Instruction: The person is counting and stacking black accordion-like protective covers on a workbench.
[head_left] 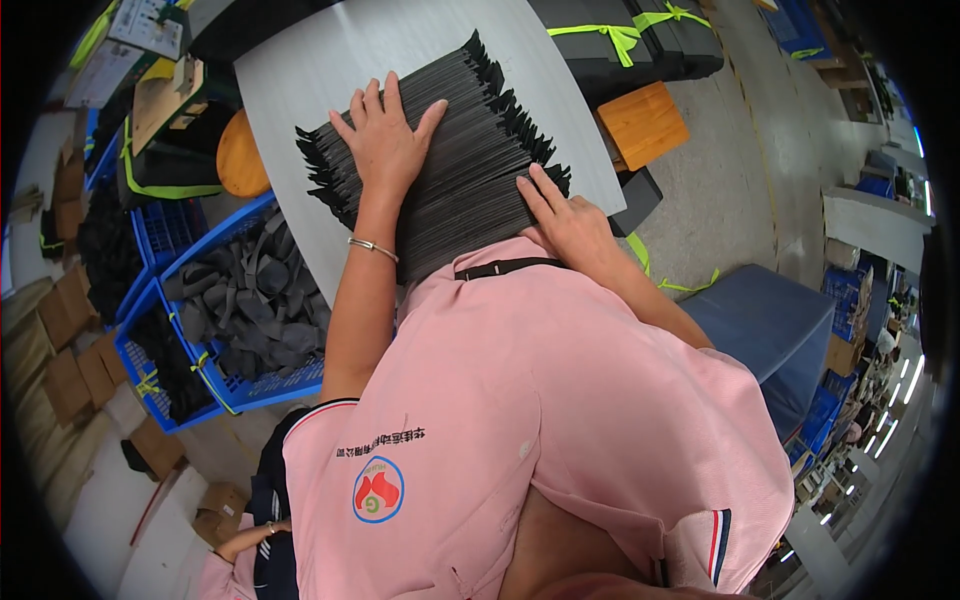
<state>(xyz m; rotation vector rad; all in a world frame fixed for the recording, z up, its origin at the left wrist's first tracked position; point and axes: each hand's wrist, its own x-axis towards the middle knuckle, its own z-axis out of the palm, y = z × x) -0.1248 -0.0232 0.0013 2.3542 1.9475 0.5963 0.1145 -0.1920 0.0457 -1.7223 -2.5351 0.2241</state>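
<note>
On the grey tabletop (pixel 290 60) at twelve o'clock, I see a thick stack of black flat pieces (pixel 450 160), fanned slightly so its jagged ends show along the upper right and left edges. My left hand (pixel 385 140) lies spread flat on top of the stack, fingers wide and pressing down, a thin bracelet (pixel 372 247) at the wrist. My right hand (pixel 565 222) rests at the stack's near right corner, at about one o'clock, fingers extended against the edge; neither hand is closed around anything. A pink shirt (pixel 530 420) fills the lower half of the view.

At nine o'clock, a blue crate (pixel 255 385) holds grey strap-like parts, with another blue crate (pixel 135 375) of dark pieces beside it. A wooden block (pixel 643 122) sits at one o'clock, beyond the tabletop's right edge, and black bundles tied with yellow-green ribbon (pixel 625 35) lie above it.

In my judgement, squaring such a stack goes best with the flat palm holding steady pressure on top while the other hand nudges the edge gently, so the loose pieces align without sliding out.
</note>
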